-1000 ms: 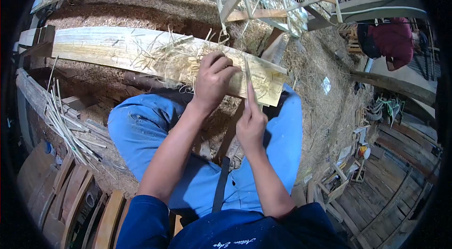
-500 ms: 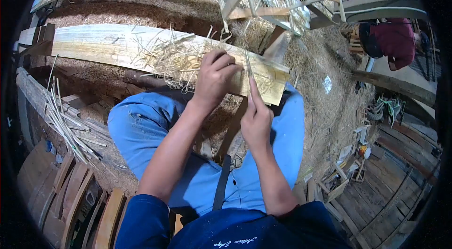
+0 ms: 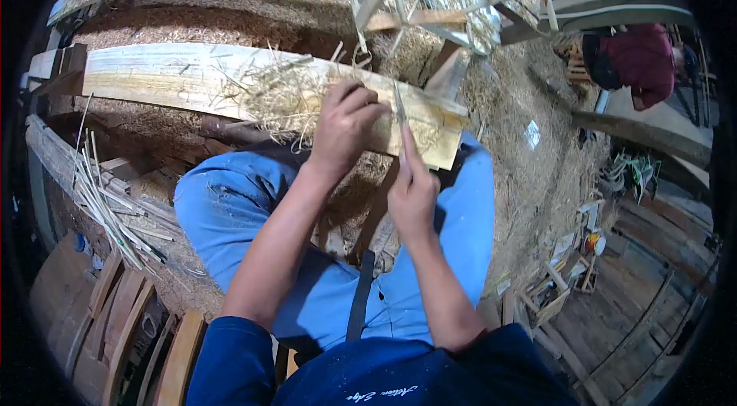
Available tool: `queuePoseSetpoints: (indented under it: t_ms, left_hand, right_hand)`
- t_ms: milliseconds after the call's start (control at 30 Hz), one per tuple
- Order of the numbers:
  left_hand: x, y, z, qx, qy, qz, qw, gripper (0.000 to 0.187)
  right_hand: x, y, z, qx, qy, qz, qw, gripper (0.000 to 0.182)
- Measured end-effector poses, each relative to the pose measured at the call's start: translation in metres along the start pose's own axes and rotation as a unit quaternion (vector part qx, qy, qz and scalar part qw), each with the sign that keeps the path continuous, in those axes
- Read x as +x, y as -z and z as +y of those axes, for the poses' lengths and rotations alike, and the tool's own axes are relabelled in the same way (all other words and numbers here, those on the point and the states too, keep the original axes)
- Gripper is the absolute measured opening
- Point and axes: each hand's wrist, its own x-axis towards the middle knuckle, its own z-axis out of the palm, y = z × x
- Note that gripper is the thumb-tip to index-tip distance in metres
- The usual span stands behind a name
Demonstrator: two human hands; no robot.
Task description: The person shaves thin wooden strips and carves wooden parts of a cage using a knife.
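Plank lies across the knees as a work rest. Left hand is fisted on a thin strip, pinning it to the plank; right hand grips the knife, blade upright against the strip. Shavings piled beside.

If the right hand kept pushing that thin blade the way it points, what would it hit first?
The right hand aims the blade up across the plank. Past the plank's far edge, the first thing in line looks like the white frame, though depth is unclear.
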Motion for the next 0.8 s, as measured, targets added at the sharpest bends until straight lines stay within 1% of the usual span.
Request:
queuePoseSetpoints:
  t_ms: [33,100,133,167,233,267,300,333,367,433,500,567,600,700,733,767,800]
  left_hand:
    - [-0.001,-0.004,0.0,0.007,0.006,0.019,1.0,0.021]
    - [0.0,0.001,0.004,-0.001,0.016,-0.001,1.0,0.021]
    - [-0.001,0.0,0.001,-0.008,0.009,0.007,1.0,0.021]
    - [-0.002,-0.003,-0.002,-0.013,0.0,0.016,1.0,0.021]
    - [-0.001,-0.001,0.001,-0.015,-0.002,0.012,1.0,0.021]
    - [0.0,-0.001,0.002,-0.01,0.006,0.009,1.0,0.021]
    - [-0.001,-0.002,0.002,-0.001,0.015,0.008,1.0,0.021]
    - [-0.002,-0.004,0.0,0.004,-0.002,0.019,1.0,0.021]
    - [-0.001,-0.002,-0.001,0.01,-0.003,0.024,1.0,0.021]
    - [0.0,0.0,0.0,0.0,-0.006,0.006,1.0,0.023]
    - [-0.002,-0.004,-0.001,-0.013,-0.012,0.006,1.0,0.02]
    - [0.001,0.0,0.004,-0.003,0.011,0.007,1.0,0.02]
    - [0.0,-0.002,0.001,0.009,0.0,0.008,1.0,0.02]
    - [0.002,-0.001,-0.001,-0.007,-0.02,0.02,1.0,0.019]
    - [0.002,0.0,0.0,0.009,-0.027,0.027,0.999,0.018]
    - [0.002,-0.001,0.001,0.006,-0.012,0.012,1.0,0.017]
    - [-0.001,-0.002,0.005,-0.002,-0.006,0.013,1.0,0.017]
  right_hand:
    - [-0.001,-0.002,0.005,-0.002,-0.011,0.002,1.0,0.062]
    - [0.002,-0.008,0.007,0.006,0.082,0.044,0.996,0.062]
    - [-0.01,-0.006,0.004,-0.009,0.068,0.045,0.997,0.061]
    - [-0.013,-0.009,0.018,-0.007,0.135,0.073,0.988,0.061]
    - [0.0,0.006,-0.004,0.002,-0.001,-0.01,1.0,0.062]
    - [0.001,0.006,-0.001,-0.001,-0.011,-0.006,1.0,0.062]
    - [0.003,0.004,0.0,0.011,0.013,0.001,1.0,0.062]
    - [0.006,0.002,-0.002,0.025,0.043,0.007,0.999,0.062]
    - [0.003,0.001,-0.001,0.027,0.05,0.005,0.998,0.062]
    - [-0.006,-0.001,0.0,0.001,0.122,0.052,0.991,0.06]
    - [0.009,-0.001,0.006,0.007,0.11,0.053,0.993,0.059]
    - [0.016,-0.002,-0.002,0.029,0.049,0.001,0.998,0.06]
    - [0.008,-0.01,0.012,0.007,0.117,0.053,0.992,0.061]
    - [-0.003,-0.005,0.007,0.01,0.122,0.057,0.991,0.061]
    - [0.006,-0.003,0.001,0.022,0.086,0.041,0.995,0.061]
    - [0.007,-0.005,0.005,0.018,0.075,0.044,0.996,0.061]
    - [0.008,-0.009,0.008,0.009,0.093,0.055,0.994,0.062]
